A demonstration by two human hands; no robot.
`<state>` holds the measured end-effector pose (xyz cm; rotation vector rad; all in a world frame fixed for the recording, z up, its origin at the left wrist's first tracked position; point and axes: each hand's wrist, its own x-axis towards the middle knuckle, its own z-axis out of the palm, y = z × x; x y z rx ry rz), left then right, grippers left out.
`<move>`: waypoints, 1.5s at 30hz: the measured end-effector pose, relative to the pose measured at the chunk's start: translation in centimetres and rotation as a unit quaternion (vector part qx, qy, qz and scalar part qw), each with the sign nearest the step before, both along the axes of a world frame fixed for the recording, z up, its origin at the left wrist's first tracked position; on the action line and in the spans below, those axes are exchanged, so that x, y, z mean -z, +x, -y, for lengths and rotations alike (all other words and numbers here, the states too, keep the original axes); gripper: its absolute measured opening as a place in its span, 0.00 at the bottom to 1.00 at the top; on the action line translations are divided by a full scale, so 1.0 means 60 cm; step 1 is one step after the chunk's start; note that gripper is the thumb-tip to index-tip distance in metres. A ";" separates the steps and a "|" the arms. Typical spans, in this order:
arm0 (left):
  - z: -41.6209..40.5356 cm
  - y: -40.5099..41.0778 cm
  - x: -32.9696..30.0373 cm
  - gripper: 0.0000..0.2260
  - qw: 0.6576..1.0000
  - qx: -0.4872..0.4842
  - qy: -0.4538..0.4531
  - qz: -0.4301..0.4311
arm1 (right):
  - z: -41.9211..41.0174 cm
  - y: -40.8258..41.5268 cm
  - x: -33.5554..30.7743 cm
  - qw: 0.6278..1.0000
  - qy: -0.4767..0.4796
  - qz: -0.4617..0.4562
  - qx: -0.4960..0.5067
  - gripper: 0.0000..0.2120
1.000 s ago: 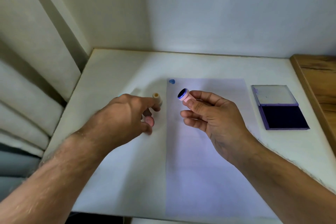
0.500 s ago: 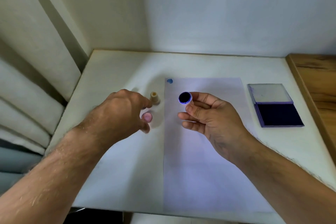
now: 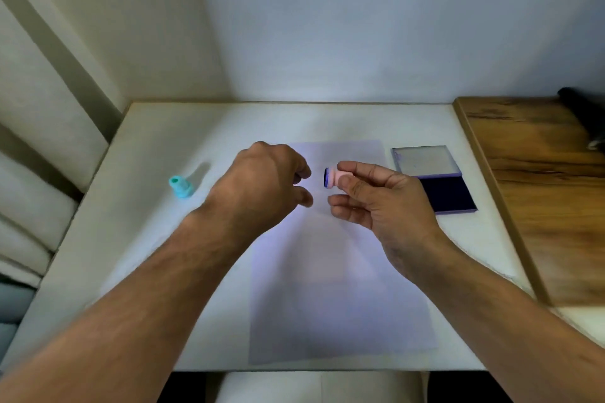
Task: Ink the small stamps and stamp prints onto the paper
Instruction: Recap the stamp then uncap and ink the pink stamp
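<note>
Landmark: the sheet of paper (image 3: 330, 271), lying flat in the middle of the white table (image 3: 137, 239), long side running toward the wall.

Right hand (image 3: 376, 206): above the far half of the paper, toward its right edge. Thumb and index finger pinch a pink stamp (image 3: 335, 177) by its body; the other fingers curl loosely beneath it.

Pink stamp: held on its side clear of the paper, its dark inked face (rimmed in blue) turned to the left, toward the other hand.

Left hand (image 3: 262, 186): over the far left part of the paper, just beside the stamp's face but not touching it. Fingers are curled inward, with the thumb and fingertips a little apart; whether anything sits inside them cannot be told from this angle.

Teal stamp (image 3: 180, 186): standing on the table well to the left of the paper, untouched.

Ink pad (image 3: 433, 178): on the table just right of the paper's far right corner, lid swung open toward the wall, dark pad exposed.

Wooden surface (image 3: 540, 199): right of the ink pad, adjoining the table.
</note>
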<state>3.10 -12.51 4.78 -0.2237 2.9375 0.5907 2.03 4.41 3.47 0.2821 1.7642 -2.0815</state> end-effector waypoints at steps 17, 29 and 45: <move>-0.084 -0.046 0.035 0.23 0.997 0.061 -0.044 0.007 | -0.169 -0.067 0.013 0.781 0.578 -0.232 -0.035 0.10; -0.088 -0.047 0.049 0.23 0.996 0.063 -0.052 0.017 | -0.177 -0.070 0.016 0.785 0.564 -0.251 -0.062 0.15; -0.064 -0.048 0.018 0.24 0.996 0.011 -0.084 0.032 | -0.173 -0.082 0.012 0.817 0.545 -0.173 -0.078 0.08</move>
